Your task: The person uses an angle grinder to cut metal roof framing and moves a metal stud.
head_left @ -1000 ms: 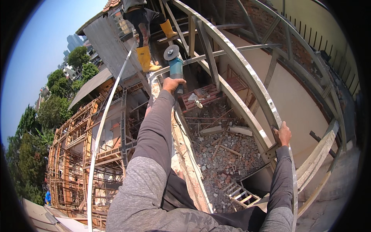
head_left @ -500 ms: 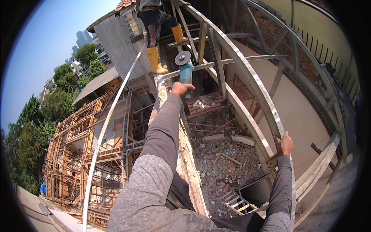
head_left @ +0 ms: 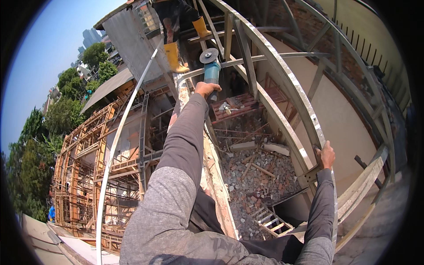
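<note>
An angle grinder [head_left: 212, 71] with a teal body and a round disc [head_left: 209, 55] at its far end is held out in front of me. My left hand [head_left: 206, 89] is wrapped around its dark rear part, arm stretched forward. Over on the right, my right hand [head_left: 326, 154] grips the edge of a long grey roof-truss beam [head_left: 289, 79], close to a bolted plate. The grinder's disc is near the yellow boots of another person and is apart from the beam in my right hand. Whether the disc is spinning I cannot tell.
A narrow broken wall top [head_left: 216, 190] runs below me. Ahead on it stands a person in yellow boots [head_left: 174, 57]. Far below lie rubble [head_left: 265, 185] and a ladder [head_left: 274, 223]. Left are a long white pole [head_left: 115, 143] and wooden scaffolding [head_left: 81, 163].
The scene sits slightly higher in the picture, as the view has tilted down a little. Both hands keep their holds, on the grinder and the beam.
</note>
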The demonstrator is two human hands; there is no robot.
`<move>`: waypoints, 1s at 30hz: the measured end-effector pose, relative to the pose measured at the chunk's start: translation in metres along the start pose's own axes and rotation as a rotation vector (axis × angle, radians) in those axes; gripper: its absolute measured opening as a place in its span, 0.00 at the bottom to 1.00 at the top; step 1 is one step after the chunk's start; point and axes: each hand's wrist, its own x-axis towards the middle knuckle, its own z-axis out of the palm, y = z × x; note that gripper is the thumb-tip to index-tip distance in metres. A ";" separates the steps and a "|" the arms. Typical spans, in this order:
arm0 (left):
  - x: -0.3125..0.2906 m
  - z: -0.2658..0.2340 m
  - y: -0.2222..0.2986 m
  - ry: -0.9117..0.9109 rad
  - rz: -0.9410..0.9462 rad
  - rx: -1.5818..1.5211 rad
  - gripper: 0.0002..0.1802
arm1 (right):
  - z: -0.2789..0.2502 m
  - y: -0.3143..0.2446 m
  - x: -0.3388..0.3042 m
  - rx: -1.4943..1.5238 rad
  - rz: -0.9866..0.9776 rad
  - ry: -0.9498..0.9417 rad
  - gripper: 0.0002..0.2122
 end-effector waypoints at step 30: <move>0.102 0.055 -0.062 -0.463 -0.286 0.094 0.11 | 0.009 -0.001 0.008 -0.038 0.030 -0.034 0.24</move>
